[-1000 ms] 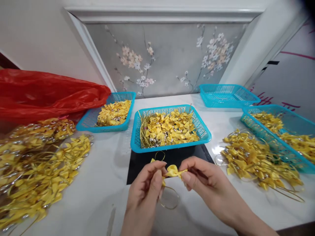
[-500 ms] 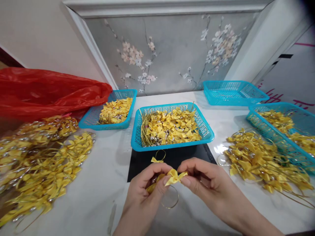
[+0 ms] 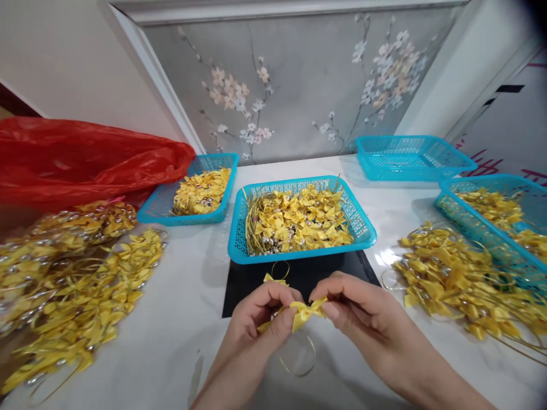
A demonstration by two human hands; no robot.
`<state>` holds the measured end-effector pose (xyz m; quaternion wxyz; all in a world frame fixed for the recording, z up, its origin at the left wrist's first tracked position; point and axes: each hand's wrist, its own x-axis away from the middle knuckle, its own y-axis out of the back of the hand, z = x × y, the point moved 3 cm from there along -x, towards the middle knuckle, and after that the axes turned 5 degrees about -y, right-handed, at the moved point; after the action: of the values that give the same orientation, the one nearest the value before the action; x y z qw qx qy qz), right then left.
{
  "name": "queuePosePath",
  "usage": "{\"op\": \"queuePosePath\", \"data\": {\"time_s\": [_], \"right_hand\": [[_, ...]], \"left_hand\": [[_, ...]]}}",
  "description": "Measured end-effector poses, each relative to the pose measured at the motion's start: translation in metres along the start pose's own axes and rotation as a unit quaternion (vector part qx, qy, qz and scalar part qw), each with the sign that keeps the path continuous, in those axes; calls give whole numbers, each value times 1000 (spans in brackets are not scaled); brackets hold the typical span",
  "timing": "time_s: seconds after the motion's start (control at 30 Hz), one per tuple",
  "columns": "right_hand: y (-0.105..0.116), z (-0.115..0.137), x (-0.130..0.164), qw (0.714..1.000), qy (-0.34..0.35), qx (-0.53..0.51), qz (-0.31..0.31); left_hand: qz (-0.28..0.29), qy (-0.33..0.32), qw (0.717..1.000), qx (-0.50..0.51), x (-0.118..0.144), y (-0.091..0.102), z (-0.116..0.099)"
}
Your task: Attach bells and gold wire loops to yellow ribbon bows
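Firstly, far left: a loose heap of yellow ribbon bows with silvery beads and gold cords spreads over the glossy white desk.
Red bag: a crumpled red plastic bag lies behind that heap, against a blue openwork plastic basket holding more bows.
Left hand: this hand is closed in a pinch, thumb against fingers, on the left side of a shiny yellow ribbon bow; more ribbon and a silvery bead show inside its curled fingers.
Black mat: a small yellow bow with a gold cord loop lies on the flat black rectangular mat, just beyond the left hand.
Middle basket: a wide blue perforated basket, heaped with beaded bows, stands beyond both hands.
Held bow: it sits between the two hands, above the desk, with a thin gold loop below; the step looks like fine fingertip adjustment of the ribbon.
Right hand: this one pinches the bow's right end, thumb to forefinger; any next move seems to call for a light, even grip that spares the folds.
Far right: another heap of yellow bows lies beside a long blue basket.
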<state>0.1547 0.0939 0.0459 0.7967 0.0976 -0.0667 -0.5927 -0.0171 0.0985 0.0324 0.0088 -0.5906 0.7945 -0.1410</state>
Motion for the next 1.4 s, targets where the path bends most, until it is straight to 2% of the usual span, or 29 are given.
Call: {"op": "queuePosePath", "data": {"time_s": [0.23, 0.33, 0.5, 0.73, 0.83, 1.03, 1.1, 1.2, 1.4], "right_hand": [[-2, 3, -4, 999, 27, -2, -26], [-2, 3, -5, 999, 14, -9, -47], [-4, 3, -4, 998, -20, -18, -50], [-4, 3, -3, 996, -17, -20, -88], [1, -3, 1, 993, -32, -26, -114], [14, -21, 9, 982, -91, -53, -158], [18, -24, 11, 980, -95, -59, -168], [22, -26, 13, 978, -85, -68, -178], [19, -22, 13, 973, -81, -111, -187]], "left_hand": [[-15, 7, 1000, 2, 2, -1, -1], [-34, 3, 999, -3, 3, -3, -3], [-83, -15, 995, -51, 5, -5, -7], [-129, -28, 984, -121, 5, -2, -7], [-120, -32, 979, -162, 5, 0, -3], [-37, -4, 965, -258, 6, -9, 9], [-35, -15, 965, -261, 5, -13, 4], [-63, -49, 962, -261, -3, -15, -13], [-133, -161, 935, -286, -49, -13, -41]]}}
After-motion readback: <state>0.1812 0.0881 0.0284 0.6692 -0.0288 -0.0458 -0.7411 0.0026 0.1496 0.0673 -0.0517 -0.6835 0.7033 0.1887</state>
